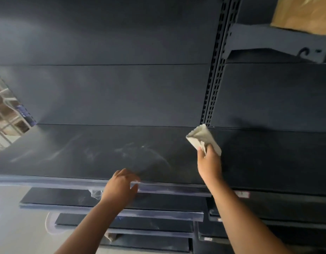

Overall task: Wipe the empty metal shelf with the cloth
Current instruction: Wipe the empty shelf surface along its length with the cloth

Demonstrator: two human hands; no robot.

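I'm looking down at the dark metal shelf (pixel 85 153), its top dusty with pale smear marks curling across the middle. My right hand (pixel 208 162) is reaching out over the shelf near the back right corner, fingers pinched closed around a folded pale cloth (pixel 202 138); the cloth sticks up past my fingertips, close to the foot of the slotted upright post (pixel 216 70) and the back panel (pixel 112 92). I can't tell whether the cloth is actually pressing on the surface. My left hand (pixel 120 186) is at the shelf's front edge, fingers spread loosely and curled over the lip, holding nothing. Below the lip I see more dark shelves (pixel 112 200) stepping down. Up at the top right there's a cardboard box (pixel 303 13) sitting on a higher shelf.
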